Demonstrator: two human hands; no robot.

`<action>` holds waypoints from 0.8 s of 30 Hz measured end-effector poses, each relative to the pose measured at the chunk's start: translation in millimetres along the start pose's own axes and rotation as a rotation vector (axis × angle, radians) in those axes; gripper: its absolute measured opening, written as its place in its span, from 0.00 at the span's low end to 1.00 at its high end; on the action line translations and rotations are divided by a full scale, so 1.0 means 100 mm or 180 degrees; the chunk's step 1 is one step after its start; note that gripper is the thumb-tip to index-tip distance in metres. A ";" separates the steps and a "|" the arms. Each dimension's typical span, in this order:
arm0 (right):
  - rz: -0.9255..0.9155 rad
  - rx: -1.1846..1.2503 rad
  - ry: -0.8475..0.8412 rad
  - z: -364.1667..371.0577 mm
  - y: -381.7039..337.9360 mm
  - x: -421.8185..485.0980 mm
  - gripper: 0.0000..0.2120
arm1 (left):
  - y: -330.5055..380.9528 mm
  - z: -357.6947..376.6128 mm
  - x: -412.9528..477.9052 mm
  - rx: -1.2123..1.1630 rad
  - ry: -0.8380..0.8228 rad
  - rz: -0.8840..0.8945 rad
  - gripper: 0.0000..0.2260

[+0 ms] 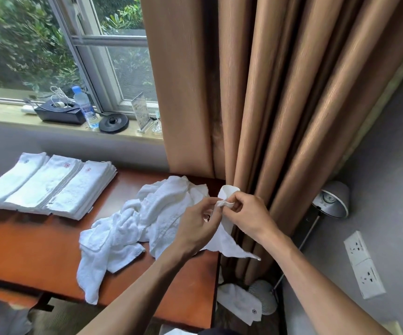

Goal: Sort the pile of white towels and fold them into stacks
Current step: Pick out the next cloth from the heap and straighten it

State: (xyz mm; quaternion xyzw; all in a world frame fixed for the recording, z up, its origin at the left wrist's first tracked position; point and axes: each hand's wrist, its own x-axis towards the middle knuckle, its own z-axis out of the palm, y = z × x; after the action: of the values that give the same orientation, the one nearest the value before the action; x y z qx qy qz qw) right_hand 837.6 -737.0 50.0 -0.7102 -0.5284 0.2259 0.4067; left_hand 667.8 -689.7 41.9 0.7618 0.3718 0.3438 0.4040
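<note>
Midair, one towel (222, 243), pinched by left hand (195, 226) and right hand (248, 213); white cables (59, 93) inside black tray (60, 116).

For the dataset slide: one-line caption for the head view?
Left hand and right hand pinch a white towel over the unsorted pile on the table; three folded stacks lie to its left.

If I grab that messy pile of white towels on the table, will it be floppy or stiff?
Probably floppy: the pile lies crumpled, and one end droops over the table edge. The towel pinched by the left hand and right hand hangs limp too. It is likely light and not slippery, since the cloth looks fluffy.
</note>
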 end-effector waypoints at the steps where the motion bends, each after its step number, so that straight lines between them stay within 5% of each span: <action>1: -0.0003 -0.0003 -0.0007 0.01 0.00 -0.01 0.09 | 0.00 0.00 -0.01 0.0004 -0.0002 -0.0002 0.10; 10: -0.0018 -0.0421 0.0062 -0.02 0.07 -0.03 0.19 | -0.07 -0.08 0.01 0.0290 0.0223 0.0228 0.10; 16: 0.0262 -0.1007 0.0201 -0.23 0.30 0.00 0.16 | -0.18 -0.28 0.08 0.0553 0.0368 0.0441 0.11; 24: -0.0062 -0.0490 0.0093 -0.15 0.22 0.07 0.13 | -0.34 -0.36 0.16 0.1174 0.0256 0.0251 0.06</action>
State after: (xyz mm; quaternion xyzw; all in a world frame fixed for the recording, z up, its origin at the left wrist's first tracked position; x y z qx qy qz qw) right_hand 863.6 -738.2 41.5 -0.7374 -0.5451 0.1702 0.3607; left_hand 635.8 -649.1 31.6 0.8226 0.4141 0.3156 0.2286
